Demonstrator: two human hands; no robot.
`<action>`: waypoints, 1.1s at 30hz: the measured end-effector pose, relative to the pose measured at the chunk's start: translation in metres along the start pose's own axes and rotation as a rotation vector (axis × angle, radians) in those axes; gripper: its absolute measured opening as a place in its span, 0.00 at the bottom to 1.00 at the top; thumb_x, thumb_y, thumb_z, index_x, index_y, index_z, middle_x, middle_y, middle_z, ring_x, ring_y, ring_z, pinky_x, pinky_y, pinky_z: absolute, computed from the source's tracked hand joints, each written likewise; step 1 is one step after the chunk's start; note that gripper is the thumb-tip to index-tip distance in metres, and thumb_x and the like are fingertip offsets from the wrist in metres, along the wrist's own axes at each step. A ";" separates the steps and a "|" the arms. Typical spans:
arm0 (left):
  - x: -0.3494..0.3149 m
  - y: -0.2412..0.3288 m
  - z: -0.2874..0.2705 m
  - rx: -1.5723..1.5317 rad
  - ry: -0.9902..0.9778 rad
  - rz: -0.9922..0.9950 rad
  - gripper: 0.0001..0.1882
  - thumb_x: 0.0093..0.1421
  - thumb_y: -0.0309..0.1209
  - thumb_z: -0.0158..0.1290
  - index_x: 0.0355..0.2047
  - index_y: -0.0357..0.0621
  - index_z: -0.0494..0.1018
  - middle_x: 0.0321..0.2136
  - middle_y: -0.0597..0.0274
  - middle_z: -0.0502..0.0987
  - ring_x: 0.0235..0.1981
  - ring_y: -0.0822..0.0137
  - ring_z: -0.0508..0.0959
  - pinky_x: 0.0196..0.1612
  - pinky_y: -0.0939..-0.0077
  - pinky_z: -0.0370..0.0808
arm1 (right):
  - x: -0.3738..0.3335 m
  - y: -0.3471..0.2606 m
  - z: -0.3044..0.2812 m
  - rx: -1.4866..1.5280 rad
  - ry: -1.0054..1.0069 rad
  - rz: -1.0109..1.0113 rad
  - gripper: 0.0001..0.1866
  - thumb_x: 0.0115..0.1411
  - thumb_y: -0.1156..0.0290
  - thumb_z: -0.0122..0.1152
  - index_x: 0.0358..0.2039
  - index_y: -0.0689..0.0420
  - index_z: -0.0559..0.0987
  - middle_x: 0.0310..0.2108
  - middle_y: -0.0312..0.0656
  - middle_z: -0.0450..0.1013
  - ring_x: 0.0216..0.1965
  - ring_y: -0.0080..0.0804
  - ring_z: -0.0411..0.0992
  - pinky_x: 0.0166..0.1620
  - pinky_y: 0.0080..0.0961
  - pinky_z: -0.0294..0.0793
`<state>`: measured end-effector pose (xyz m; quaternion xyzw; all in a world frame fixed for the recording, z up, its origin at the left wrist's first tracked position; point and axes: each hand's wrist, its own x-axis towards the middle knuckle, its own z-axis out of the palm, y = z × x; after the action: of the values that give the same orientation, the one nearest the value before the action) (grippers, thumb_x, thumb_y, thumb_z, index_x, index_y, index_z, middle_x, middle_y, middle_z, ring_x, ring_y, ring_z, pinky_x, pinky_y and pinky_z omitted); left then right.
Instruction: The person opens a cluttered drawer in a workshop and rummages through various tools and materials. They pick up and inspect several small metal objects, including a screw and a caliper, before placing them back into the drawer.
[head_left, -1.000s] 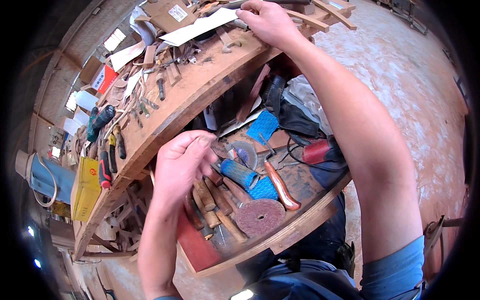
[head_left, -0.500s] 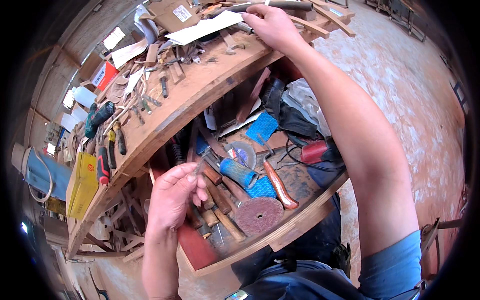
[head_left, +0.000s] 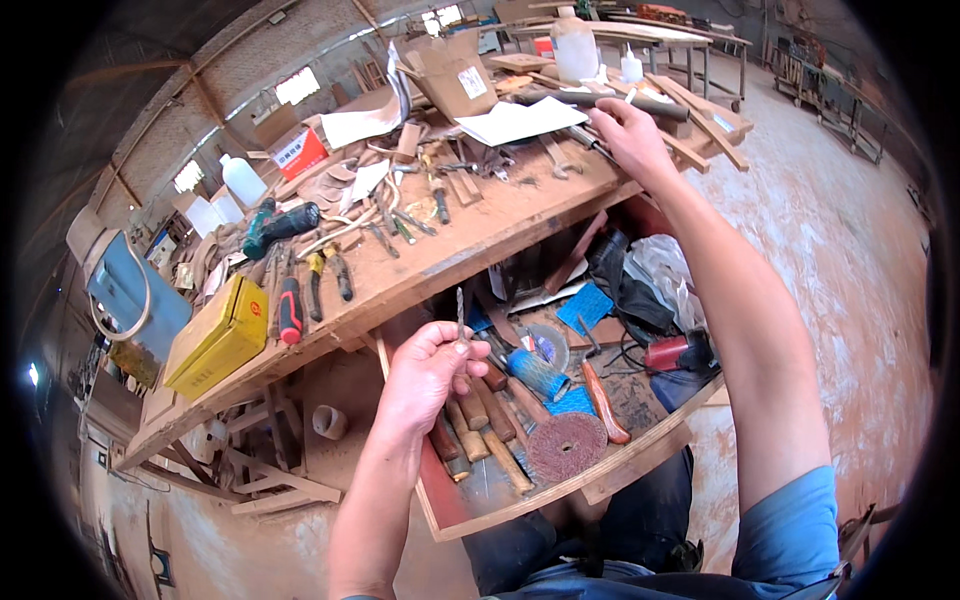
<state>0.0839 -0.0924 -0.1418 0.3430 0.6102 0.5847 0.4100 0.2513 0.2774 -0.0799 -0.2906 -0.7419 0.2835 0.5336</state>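
My left hand (head_left: 430, 370) is closed in a pinch around a thin twisted drill bit (head_left: 460, 305), which points upward above an open drawer (head_left: 455, 500). Far right, my right hand (head_left: 632, 140) rests at the bench top's edge by a white sheet (head_left: 525, 121) and a dark tube (head_left: 600, 101). Its fingers curl downward; what they hold, if anything, is hidden. Inside the drawer lie a reddish abrasive disc (head_left: 566, 447), several wooden tool handles (head_left: 507, 459), a blue mesh-wrapped cylinder (head_left: 540, 374), a hooked tool with a brown handle (head_left: 604, 402) and a red power tool (head_left: 672, 352).
Across the workbench (head_left: 400, 270) lie a cordless drill (head_left: 283, 229), pliers (head_left: 316, 285), a red-black handled tool (head_left: 290, 310), a yellow tin (head_left: 220, 335), a cardboard box (head_left: 450, 75) and wood strips (head_left: 705, 130). A blue bucket (head_left: 140, 290) stands beyond the left end.
The view has tilted up and turned left, showing more of the room. My left hand still pinches the bit, now more upright. My right hand stays beside the paper and tube.
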 end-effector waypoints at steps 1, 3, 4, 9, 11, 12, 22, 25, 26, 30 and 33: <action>0.000 -0.002 0.000 0.001 -0.004 0.002 0.05 0.70 0.28 0.51 0.44 0.45 0.74 0.38 0.59 0.84 0.34 0.72 0.84 0.31 0.82 0.75 | -0.002 -0.005 -0.004 0.000 0.003 0.001 0.22 0.65 0.59 0.58 0.50 0.63 0.80 0.43 0.51 0.81 0.46 0.38 0.79 0.52 0.32 0.74; 0.001 0.001 0.004 -0.013 0.004 0.001 0.05 0.69 0.27 0.52 0.44 0.45 0.74 0.38 0.58 0.84 0.34 0.72 0.84 0.31 0.82 0.75 | 0.006 -0.012 -0.013 0.100 0.031 -0.027 0.19 0.69 0.66 0.54 0.54 0.65 0.78 0.42 0.46 0.82 0.44 0.29 0.79 0.52 0.26 0.75; -0.002 0.000 0.000 -0.015 0.029 -0.010 0.04 0.69 0.26 0.52 0.43 0.45 0.74 0.38 0.58 0.84 0.34 0.72 0.84 0.31 0.82 0.75 | 0.005 -0.025 -0.011 0.142 0.024 0.003 0.19 0.70 0.67 0.53 0.55 0.65 0.78 0.42 0.45 0.82 0.43 0.28 0.79 0.51 0.24 0.76; 0.000 -0.003 0.000 -0.027 0.037 0.016 0.04 0.68 0.24 0.53 0.42 0.43 0.73 0.38 0.57 0.84 0.34 0.71 0.84 0.31 0.83 0.75 | -0.034 -0.088 -0.057 0.245 -0.016 -0.055 0.17 0.72 0.71 0.50 0.57 0.66 0.76 0.40 0.44 0.81 0.42 0.26 0.78 0.49 0.23 0.78; 0.000 -0.002 0.000 -0.018 0.045 0.019 0.03 0.67 0.24 0.54 0.41 0.42 0.73 0.38 0.56 0.84 0.34 0.71 0.84 0.31 0.83 0.76 | -0.064 -0.108 -0.076 0.367 -0.036 -0.039 0.19 0.72 0.69 0.52 0.58 0.67 0.75 0.40 0.44 0.81 0.42 0.25 0.78 0.49 0.24 0.77; 0.000 -0.001 0.001 -0.008 0.047 0.019 0.03 0.67 0.24 0.54 0.40 0.42 0.73 0.38 0.56 0.84 0.34 0.71 0.84 0.31 0.82 0.76 | -0.080 -0.114 -0.087 0.377 -0.060 -0.047 0.20 0.72 0.69 0.51 0.59 0.67 0.73 0.41 0.46 0.81 0.42 0.27 0.78 0.49 0.26 0.78; 0.000 -0.003 -0.005 -0.015 0.066 0.018 0.04 0.66 0.28 0.57 0.37 0.41 0.77 0.35 0.59 0.83 0.33 0.72 0.82 0.31 0.82 0.75 | -0.264 -0.192 -0.107 1.195 -0.896 0.316 0.58 0.57 0.30 0.61 0.70 0.67 0.58 0.60 0.67 0.68 0.60 0.56 0.72 0.62 0.47 0.70; 0.001 -0.002 -0.001 -0.012 0.060 0.011 0.07 0.65 0.30 0.58 0.38 0.39 0.79 0.30 0.64 0.81 0.31 0.74 0.80 0.30 0.82 0.74 | -0.266 -0.219 -0.110 1.213 -1.340 0.449 0.65 0.55 0.21 0.49 0.72 0.68 0.52 0.67 0.63 0.61 0.69 0.53 0.61 0.72 0.50 0.51; -0.001 -0.002 0.000 -0.006 0.062 0.034 0.07 0.65 0.29 0.57 0.39 0.39 0.79 0.28 0.65 0.80 0.27 0.76 0.77 0.29 0.83 0.72 | -0.262 -0.222 -0.106 1.227 -1.545 0.486 0.70 0.50 0.17 0.50 0.73 0.68 0.51 0.69 0.60 0.58 0.71 0.48 0.58 0.72 0.46 0.50; -0.011 -0.004 0.002 -0.024 0.102 0.026 0.10 0.66 0.27 0.55 0.46 0.37 0.78 0.28 0.65 0.79 0.24 0.76 0.77 0.26 0.84 0.73 | -0.304 -0.205 -0.085 1.568 -1.342 0.043 0.70 0.50 0.21 0.58 0.70 0.74 0.52 0.70 0.62 0.55 0.70 0.51 0.56 0.70 0.44 0.53; -0.013 -0.001 0.007 -0.029 0.113 0.047 0.15 0.67 0.26 0.52 0.54 0.40 0.74 0.29 0.65 0.79 0.23 0.76 0.78 0.25 0.86 0.74 | -0.304 -0.206 -0.090 1.543 -1.326 -0.093 0.71 0.50 0.20 0.57 0.70 0.75 0.51 0.70 0.61 0.56 0.70 0.51 0.57 0.70 0.43 0.54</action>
<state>0.0957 -0.1015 -0.1410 0.3175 0.6156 0.6215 0.3660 0.3907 -0.0733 -0.0957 0.3775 -0.5135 0.7676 0.0675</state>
